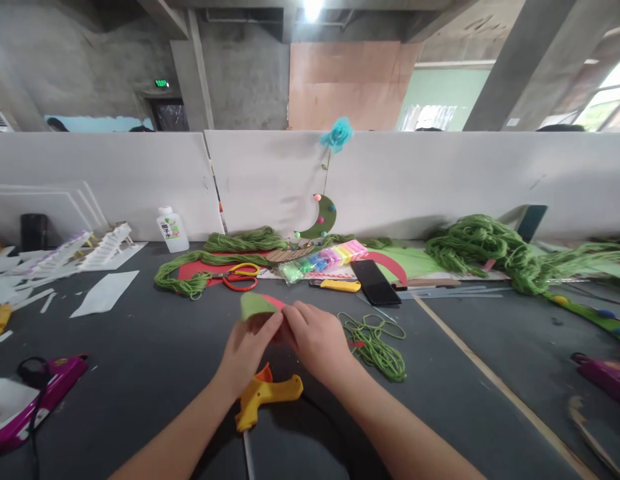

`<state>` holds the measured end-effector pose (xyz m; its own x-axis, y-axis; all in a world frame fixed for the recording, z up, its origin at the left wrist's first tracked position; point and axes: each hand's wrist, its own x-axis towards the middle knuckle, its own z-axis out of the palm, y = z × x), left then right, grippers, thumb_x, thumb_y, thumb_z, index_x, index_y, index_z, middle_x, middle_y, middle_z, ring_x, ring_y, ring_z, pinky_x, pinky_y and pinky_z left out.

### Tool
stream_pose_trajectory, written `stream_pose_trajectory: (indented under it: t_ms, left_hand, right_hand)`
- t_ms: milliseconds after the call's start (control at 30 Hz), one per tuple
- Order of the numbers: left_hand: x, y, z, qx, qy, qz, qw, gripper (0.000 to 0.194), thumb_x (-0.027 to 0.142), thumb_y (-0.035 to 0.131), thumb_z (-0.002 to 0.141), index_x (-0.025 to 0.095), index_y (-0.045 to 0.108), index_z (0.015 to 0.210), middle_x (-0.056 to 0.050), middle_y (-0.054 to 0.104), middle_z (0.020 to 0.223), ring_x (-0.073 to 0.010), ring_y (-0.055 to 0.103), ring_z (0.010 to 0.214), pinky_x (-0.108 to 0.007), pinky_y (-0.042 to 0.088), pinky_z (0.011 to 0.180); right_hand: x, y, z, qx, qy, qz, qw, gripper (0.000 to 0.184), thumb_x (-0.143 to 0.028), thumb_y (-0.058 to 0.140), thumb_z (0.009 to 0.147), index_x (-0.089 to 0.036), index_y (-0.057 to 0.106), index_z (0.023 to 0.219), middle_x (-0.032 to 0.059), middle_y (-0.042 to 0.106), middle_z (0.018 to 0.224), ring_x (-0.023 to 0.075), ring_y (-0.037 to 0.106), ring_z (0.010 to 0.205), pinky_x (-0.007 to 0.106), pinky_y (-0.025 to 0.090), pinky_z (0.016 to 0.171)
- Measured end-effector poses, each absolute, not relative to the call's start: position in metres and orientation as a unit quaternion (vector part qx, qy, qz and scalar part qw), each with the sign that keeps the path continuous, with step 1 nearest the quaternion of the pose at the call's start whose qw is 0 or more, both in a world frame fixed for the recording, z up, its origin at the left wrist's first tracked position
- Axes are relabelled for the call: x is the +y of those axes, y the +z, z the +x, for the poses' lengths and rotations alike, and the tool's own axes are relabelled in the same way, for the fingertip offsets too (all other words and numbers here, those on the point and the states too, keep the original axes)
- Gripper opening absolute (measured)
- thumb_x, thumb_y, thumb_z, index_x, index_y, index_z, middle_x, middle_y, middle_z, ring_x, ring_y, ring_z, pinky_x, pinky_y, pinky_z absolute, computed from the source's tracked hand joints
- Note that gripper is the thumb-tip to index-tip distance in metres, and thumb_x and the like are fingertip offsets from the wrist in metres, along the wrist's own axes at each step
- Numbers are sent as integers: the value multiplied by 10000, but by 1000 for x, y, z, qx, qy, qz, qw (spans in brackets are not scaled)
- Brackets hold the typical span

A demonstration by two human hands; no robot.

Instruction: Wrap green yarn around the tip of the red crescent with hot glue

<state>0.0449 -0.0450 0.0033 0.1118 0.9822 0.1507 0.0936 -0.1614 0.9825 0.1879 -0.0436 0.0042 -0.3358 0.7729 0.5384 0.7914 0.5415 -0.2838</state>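
Both hands meet over the dark table around a curved piece of green and red paper or felt (254, 305). My left hand (250, 350) is closed on its left part, thumb pressed toward the other hand. Against it, my right hand (315, 337) pinches the right end, with the fingers curled and the fingertips partly hidden. Just below the hands lies a yellow hot glue gun (270, 395) with an orange trigger and a glue stick in its back. A loose bundle of green cord (377, 343) rests beside my right hand.
Behind the hands are scissors (241, 276), a yellow utility knife (340, 285), a phone (376, 281) and a bag of coloured pompoms (323, 260). A moon-shaped flower decoration (326, 217) stands by the white partition (390, 180). Green yarn (480, 247) is heaped right; a white bottle (173, 230) stands left.
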Motion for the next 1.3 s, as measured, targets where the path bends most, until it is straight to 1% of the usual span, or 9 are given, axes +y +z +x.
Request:
stream_pose_trajectory:
  t_ms: [167, 333, 467, 567, 633, 800, 1000, 1200, 1300]
  left_hand:
    - [-50, 1, 45, 509, 452, 586, 439, 251, 355, 483, 776, 209, 648, 658, -45, 677, 640, -224, 634, 677, -350, 489, 738]
    - [-46, -2, 39, 582, 418, 595, 364, 197, 216, 544, 646, 244, 693, 772, -21, 700, 631, -256, 654, 749, -350, 461, 779]
    - [-27, -1, 32, 609, 463, 550, 334, 195, 335, 495, 715, 235, 648, 646, -26, 673, 571, -243, 645, 657, -330, 475, 690]
    - [-9, 0, 20, 612, 523, 509, 306, 309, 412, 395, 779, 225, 597, 639, -38, 695, 699, -206, 639, 669, -300, 486, 682]
    - [1, 1, 9, 606, 546, 496, 297, 263, 407, 450, 749, 218, 601, 645, -35, 693, 710, -200, 634, 686, -286, 489, 680]
    - [8, 1, -13, 588, 523, 494, 369, 238, 380, 562, 678, 187, 630, 555, -32, 662, 580, -194, 611, 601, -290, 487, 631]
    - [-14, 9, -1, 533, 447, 498, 518, 279, 354, 584, 687, 153, 648, 504, -62, 654, 539, -177, 579, 527, -289, 468, 566]
    - [-25, 9, 12, 518, 389, 485, 587, 297, 329, 565, 713, 158, 650, 486, -46, 629, 517, -155, 564, 518, -264, 439, 545]
    - [-24, 9, 13, 526, 380, 480, 590, 279, 322, 560, 707, 171, 649, 491, -33, 626, 522, -151, 560, 530, -257, 432, 545]
  right_hand:
    - [-47, 1, 181, -841, -5, -452, 298, 97, -115, 499, 809, -172, 573, 786, 52, 607, 713, 172, 512, 648, 264, 273, 515]
    - [-49, -3, 170, -795, 94, -499, 331, 110, -120, 462, 835, -177, 524, 906, 71, 640, 842, 187, 586, 727, 267, 388, 567]
    - [-53, -10, 155, -762, 237, -493, 346, 335, -120, 518, 776, -185, 385, 1076, 22, 657, 906, 109, 595, 614, 212, 451, 529]
    - [-57, -6, 154, -760, 315, -465, 327, 369, -110, 533, 743, -189, 377, 1069, -18, 666, 840, 71, 547, 503, 180, 427, 458]
    - [-56, 6, 163, -763, 335, -456, 313, 365, -122, 542, 743, -189, 412, 1077, -43, 651, 742, 72, 528, 484, 180, 405, 453]
    - [-36, 49, 207, -768, 272, -492, 307, 83, -160, 512, 773, -187, 587, 795, -38, 535, 598, 98, 454, 535, 211, 320, 473]
    - [-5, 70, 231, -775, 142, -527, 319, 114, -197, 502, 814, -185, 579, 732, -31, 487, 564, 114, 411, 521, 242, 289, 503]
    - [-10, 56, 201, -847, 40, -409, 338, 109, -130, 502, 818, -160, 598, 861, 94, 592, 978, 204, 499, 920, 336, 392, 803]
    - [-22, 50, 192, -902, 42, -327, 280, 98, -171, 520, 836, -160, 615, 856, 89, 589, 968, 205, 480, 918, 353, 398, 843]
